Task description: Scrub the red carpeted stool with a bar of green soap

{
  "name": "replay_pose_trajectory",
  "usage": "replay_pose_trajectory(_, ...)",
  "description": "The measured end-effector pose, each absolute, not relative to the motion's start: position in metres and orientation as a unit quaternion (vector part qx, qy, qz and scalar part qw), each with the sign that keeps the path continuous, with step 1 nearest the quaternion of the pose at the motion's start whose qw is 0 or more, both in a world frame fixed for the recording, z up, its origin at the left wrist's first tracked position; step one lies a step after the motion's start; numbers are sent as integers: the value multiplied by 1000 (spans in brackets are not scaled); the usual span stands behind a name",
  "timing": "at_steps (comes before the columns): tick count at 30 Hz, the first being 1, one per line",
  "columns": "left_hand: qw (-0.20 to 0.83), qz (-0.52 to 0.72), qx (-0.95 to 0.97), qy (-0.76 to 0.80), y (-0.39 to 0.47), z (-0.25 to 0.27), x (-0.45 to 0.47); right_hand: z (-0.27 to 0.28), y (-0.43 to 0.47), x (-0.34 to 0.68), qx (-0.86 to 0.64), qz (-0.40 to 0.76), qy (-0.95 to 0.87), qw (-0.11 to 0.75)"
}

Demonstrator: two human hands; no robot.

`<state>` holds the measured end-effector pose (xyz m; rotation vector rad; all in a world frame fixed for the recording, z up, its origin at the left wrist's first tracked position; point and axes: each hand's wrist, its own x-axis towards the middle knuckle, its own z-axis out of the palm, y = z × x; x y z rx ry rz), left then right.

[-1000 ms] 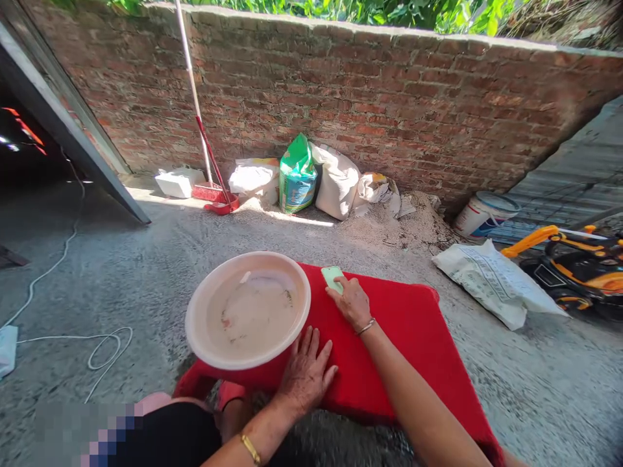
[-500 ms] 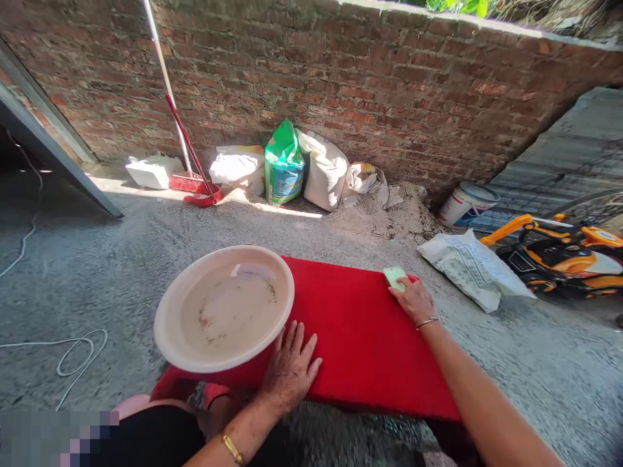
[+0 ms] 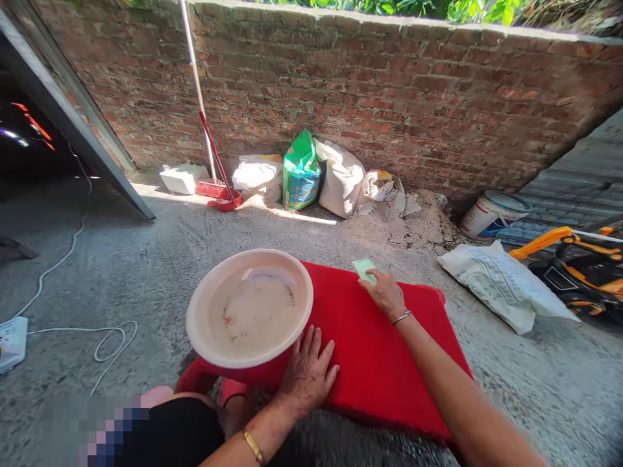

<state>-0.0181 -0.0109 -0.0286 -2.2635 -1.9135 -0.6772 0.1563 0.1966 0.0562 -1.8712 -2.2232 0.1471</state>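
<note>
White sack (image 3: 503,285), green bag (image 3: 300,174) printed, too blurred to read.

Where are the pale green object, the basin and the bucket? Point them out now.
Pale green object (image 3: 363,269): head view, middle of its uncovered part.
Basin (image 3: 198,321): head view, left side of its rim.
Bucket (image 3: 481,216): head view, its outer side wall.

The block (image 3: 364,269) is pale green, small and flat, with a roughly rectangular outline; its near end is covered by the grip on it, and it sits low over the far side of the red cloth (image 3: 384,370). The cloth is bright red, spread mostly smooth over a raised surface, its corners rounded. On its left end stands the basin (image 3: 200,331), round, pale pink and upright, with a wide rim; dark flecks and a reddish patch show inside.
</note>
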Motion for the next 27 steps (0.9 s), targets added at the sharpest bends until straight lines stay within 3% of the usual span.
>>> replay_pose_trajectory(6, 99, -230, -743, -620, -13, -31, -19, 57, 202, 18, -573, 141, -803, 81)
replay_pose_trajectory(11, 117, -238, -746, -611, -13, -31, -21, 46, 222, 9, -563, 181, -804, 62)
replay_pose_trajectory(19, 121, -244, -750, -603, -9, -25, -21, 47, 242, 186, -688, 135, -712, 50)
replay_pose_trajectory(24, 113, -239, -752, -604, -8, -21, -22, 38, 225, 338, -825, 92, -550, 92)
replay_pose_trajectory(27, 104, -234, -749, -611, -9, -19, -21, 30, 201, 377, -841, 53, -522, 132)
